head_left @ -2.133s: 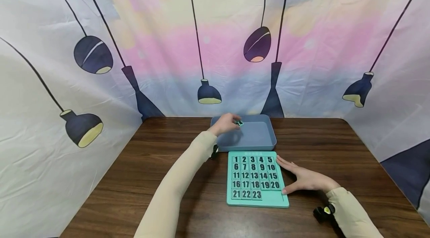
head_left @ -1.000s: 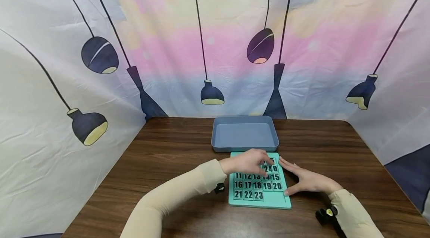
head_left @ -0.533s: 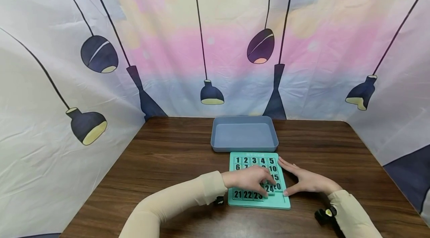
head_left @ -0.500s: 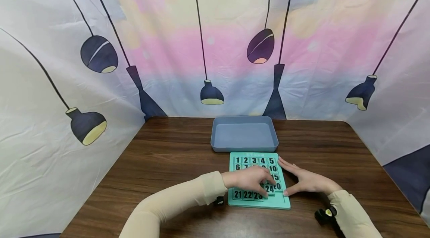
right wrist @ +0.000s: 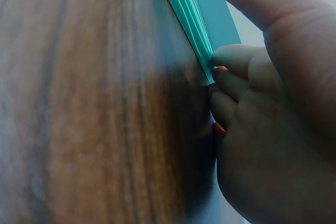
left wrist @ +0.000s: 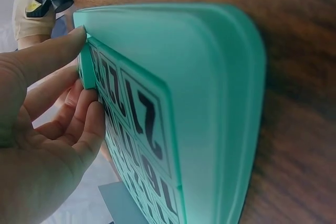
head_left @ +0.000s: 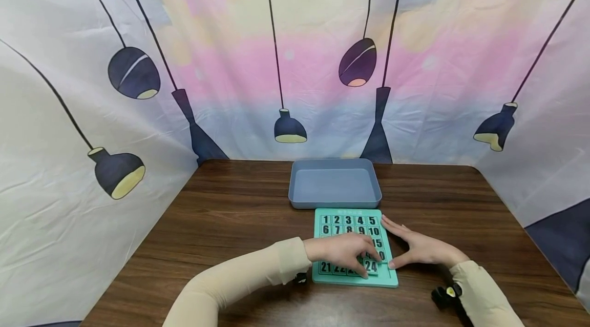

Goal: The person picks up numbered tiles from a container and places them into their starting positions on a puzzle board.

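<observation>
A turquoise number board (head_left: 341, 279) lies flat on the table, with rows of black-numbered tiles in it. My left hand (head_left: 341, 249) is over its lower rows, pinching the number 24 tile (head_left: 371, 267) between thumb and fingers. That tile is in the bottom row, just right of 23; in the left wrist view the pinched tile (left wrist: 87, 71) stands a little above the board's surface. At the board's right edge rests my right hand (head_left: 426, 248), thumb and fingers spread and touching the rim. My left hand covers several tiles in the middle.
A blue-grey tray (head_left: 335, 204) stands directly behind the board, with nothing in it. The brown wooden table (head_left: 221, 224) reaches back to a cloth backdrop (head_left: 313, 60) printed with lamps. A small black device (head_left: 444, 293) is strapped at the right wrist.
My left hand took the 24 tile from the tray, carried it over the board and brought it down to the bottom row beside 23. My right hand stayed at the board's edge.
</observation>
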`<action>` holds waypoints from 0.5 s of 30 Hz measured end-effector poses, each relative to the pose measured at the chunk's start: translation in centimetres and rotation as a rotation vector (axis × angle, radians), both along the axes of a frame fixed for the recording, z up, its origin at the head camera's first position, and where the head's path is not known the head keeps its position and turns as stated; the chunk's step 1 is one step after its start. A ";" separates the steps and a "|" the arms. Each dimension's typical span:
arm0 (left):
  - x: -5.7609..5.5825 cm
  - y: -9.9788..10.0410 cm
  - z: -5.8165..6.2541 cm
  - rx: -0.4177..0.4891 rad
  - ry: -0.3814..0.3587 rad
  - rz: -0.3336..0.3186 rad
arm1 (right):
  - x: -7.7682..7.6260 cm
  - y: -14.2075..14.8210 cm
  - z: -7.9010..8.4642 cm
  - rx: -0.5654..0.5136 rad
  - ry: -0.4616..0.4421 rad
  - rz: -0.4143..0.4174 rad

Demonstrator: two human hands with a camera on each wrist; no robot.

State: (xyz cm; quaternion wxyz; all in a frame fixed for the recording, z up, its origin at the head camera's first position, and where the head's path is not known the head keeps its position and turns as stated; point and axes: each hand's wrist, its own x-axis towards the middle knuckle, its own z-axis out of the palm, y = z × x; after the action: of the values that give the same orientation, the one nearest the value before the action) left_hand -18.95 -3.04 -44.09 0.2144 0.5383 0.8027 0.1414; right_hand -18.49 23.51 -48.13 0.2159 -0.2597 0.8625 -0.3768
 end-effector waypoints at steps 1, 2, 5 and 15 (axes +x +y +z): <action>0.0 0.0 0.0 -0.001 -0.002 -0.002 | 0.0 0.0 0.0 0.002 0.000 -0.001; 0.0 -0.1 0.0 -0.001 -0.006 -0.003 | 0.0 0.0 0.1 0.001 0.000 0.000; 0.0 -0.1 0.1 -0.003 -0.011 -0.010 | 0.0 0.0 0.2 0.002 0.000 0.000; 0.1 -0.3 -0.2 0.028 0.014 -0.026 | 0.2 -0.1 0.3 -0.008 -0.004 0.001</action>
State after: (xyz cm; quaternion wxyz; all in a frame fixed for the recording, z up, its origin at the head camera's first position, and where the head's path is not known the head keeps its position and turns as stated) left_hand -18.80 -3.30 -44.28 0.2031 0.5525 0.7950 0.1462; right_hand -18.34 23.41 -47.85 0.2166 -0.2601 0.8605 -0.3808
